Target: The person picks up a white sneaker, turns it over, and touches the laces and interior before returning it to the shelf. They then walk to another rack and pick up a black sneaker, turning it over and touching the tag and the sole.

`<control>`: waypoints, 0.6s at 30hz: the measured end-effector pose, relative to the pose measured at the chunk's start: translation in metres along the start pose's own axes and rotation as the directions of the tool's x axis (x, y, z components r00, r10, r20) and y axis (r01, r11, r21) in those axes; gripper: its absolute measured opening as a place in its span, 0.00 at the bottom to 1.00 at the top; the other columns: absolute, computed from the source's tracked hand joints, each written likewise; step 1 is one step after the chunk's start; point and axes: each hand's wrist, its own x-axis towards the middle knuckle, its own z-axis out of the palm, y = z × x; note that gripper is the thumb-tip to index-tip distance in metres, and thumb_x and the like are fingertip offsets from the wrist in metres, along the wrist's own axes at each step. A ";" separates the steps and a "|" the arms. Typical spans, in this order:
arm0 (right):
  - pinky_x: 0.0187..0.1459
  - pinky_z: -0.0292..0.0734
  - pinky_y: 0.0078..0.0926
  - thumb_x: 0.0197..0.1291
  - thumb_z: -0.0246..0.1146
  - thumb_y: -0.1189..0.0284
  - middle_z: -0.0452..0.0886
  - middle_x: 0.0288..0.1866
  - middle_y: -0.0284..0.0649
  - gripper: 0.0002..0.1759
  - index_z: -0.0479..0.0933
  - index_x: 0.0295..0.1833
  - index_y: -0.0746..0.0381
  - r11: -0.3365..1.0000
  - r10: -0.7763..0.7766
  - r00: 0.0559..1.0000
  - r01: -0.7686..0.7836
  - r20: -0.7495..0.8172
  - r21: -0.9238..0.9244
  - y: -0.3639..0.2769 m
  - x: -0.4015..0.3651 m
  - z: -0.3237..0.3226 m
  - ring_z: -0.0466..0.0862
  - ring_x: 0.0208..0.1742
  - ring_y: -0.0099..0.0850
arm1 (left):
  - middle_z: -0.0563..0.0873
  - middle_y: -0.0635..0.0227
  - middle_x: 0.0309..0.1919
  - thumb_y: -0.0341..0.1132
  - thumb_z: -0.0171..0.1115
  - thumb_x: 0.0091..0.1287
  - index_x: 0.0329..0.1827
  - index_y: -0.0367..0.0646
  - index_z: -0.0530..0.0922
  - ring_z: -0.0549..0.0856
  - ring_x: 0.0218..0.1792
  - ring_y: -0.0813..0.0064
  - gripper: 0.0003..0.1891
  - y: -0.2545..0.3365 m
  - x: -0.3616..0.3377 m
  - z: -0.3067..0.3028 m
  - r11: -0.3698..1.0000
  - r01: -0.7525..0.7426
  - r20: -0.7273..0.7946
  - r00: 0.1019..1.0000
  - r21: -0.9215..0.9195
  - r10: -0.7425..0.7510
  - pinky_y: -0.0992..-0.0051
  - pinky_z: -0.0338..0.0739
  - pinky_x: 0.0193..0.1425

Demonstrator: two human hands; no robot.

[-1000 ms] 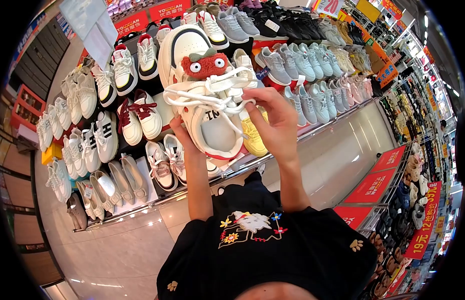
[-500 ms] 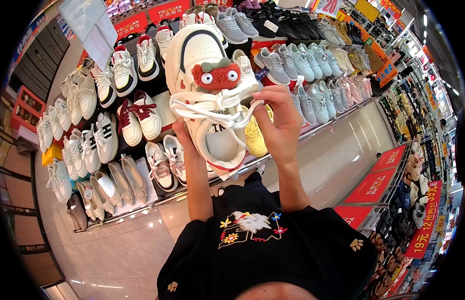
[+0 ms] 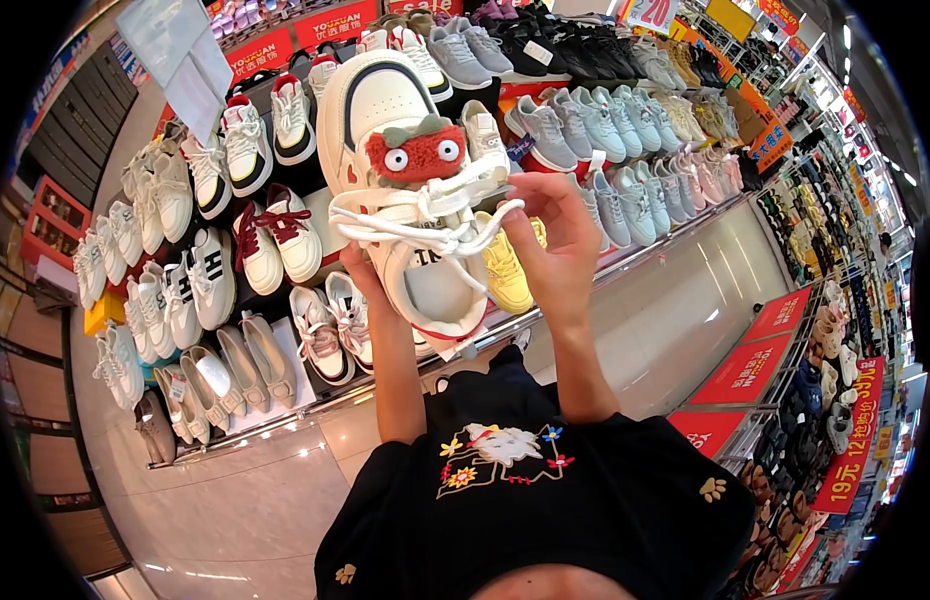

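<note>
A white sneaker (image 3: 385, 105) with a red fuzzy patch (image 3: 418, 153) that has two googly eyes is held up in front of me, its toe pointing away. My left hand (image 3: 365, 275) grips it from the left and below, the fingers mostly hidden behind the shoe. On the right, my right hand (image 3: 557, 225) pinches a loop of the white shoelace (image 3: 425, 225) between thumb and fingertips. The lace lies loosely across the shoe's opening.
Rows of shoes stand on the display behind, with yellow sneakers (image 3: 505, 270) close to my right hand and white sneakers with dark red laces (image 3: 293, 235) at the left. A paper sign (image 3: 180, 60) stands upper left. More racks line the right side.
The sneaker has shifted slightly left and tilted a little, with my left hand moving along. My right hand has stayed nearly in place, still at the lace.
</note>
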 end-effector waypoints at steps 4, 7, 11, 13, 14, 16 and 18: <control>0.40 0.71 0.15 0.53 0.62 0.83 0.79 0.41 0.34 0.16 0.76 0.50 0.65 1.000 0.009 0.999 -0.009 -0.036 -0.003 0.000 0.001 0.003 0.75 0.37 0.18 | 0.80 0.56 0.51 0.54 0.50 0.59 0.61 0.36 0.67 0.82 0.49 0.62 0.34 -0.001 -0.001 0.006 0.999 -0.011 0.045 0.999 -0.050 0.013 0.64 0.78 0.55; 0.42 0.72 0.16 0.54 0.62 0.83 0.80 0.44 0.36 0.16 0.76 0.50 0.66 0.997 0.066 0.997 -0.064 -0.051 0.040 -0.001 0.000 0.006 0.77 0.38 0.19 | 0.80 0.56 0.51 0.54 0.49 0.59 0.61 0.36 0.67 0.82 0.50 0.62 0.33 0.002 -0.002 0.016 0.995 -0.024 -0.104 0.994 0.092 0.034 0.64 0.78 0.55; 0.45 0.73 0.17 0.56 0.62 0.83 0.81 0.43 0.37 0.13 0.78 0.48 0.69 0.991 0.086 0.995 -0.081 -0.049 0.102 0.002 -0.003 0.004 0.78 0.41 0.19 | 0.80 0.55 0.51 0.53 0.49 0.59 0.61 0.36 0.68 0.82 0.50 0.62 0.33 0.003 0.002 0.012 0.999 0.001 -0.056 0.998 0.045 0.002 0.64 0.78 0.56; 0.45 0.73 0.17 0.56 0.61 0.83 0.81 0.43 0.37 0.11 0.78 0.47 0.69 0.987 0.089 0.995 -0.083 -0.038 0.139 0.002 -0.003 0.005 0.78 0.41 0.19 | 0.80 0.56 0.51 0.53 0.49 0.60 0.61 0.36 0.68 0.82 0.50 0.63 0.33 0.002 0.003 0.011 0.996 0.005 0.108 0.994 -0.085 0.005 0.65 0.77 0.56; 0.46 0.72 0.16 0.57 0.61 0.83 0.81 0.43 0.37 0.10 0.78 0.46 0.69 0.981 0.092 0.995 -0.086 -0.026 0.175 0.001 -0.003 0.005 0.78 0.42 0.19 | 0.80 0.56 0.51 0.53 0.49 0.60 0.61 0.36 0.68 0.82 0.50 0.63 0.33 0.002 0.003 0.011 0.996 0.005 0.106 0.994 -0.086 0.004 0.65 0.77 0.56; 0.46 0.73 0.16 0.58 0.61 0.83 0.81 0.43 0.38 0.10 0.78 0.47 0.70 0.973 0.108 0.994 -0.104 -0.009 0.204 0.000 -0.003 0.005 0.79 0.42 0.19 | 0.80 0.56 0.51 0.53 0.47 0.60 0.61 0.37 0.69 0.82 0.50 0.64 0.32 0.003 0.004 0.012 0.999 -0.027 -0.027 0.999 0.035 0.028 0.65 0.78 0.55; 0.46 0.73 0.16 0.58 0.61 0.83 0.81 0.43 0.38 0.11 0.78 0.48 0.70 0.965 0.123 0.992 -0.121 0.008 0.233 -0.001 -0.002 0.004 0.79 0.42 0.19 | 0.80 0.57 0.51 0.54 0.46 0.61 0.60 0.37 0.69 0.82 0.49 0.65 0.32 0.005 0.003 0.022 0.991 -0.034 -0.088 0.995 0.126 0.046 0.65 0.78 0.55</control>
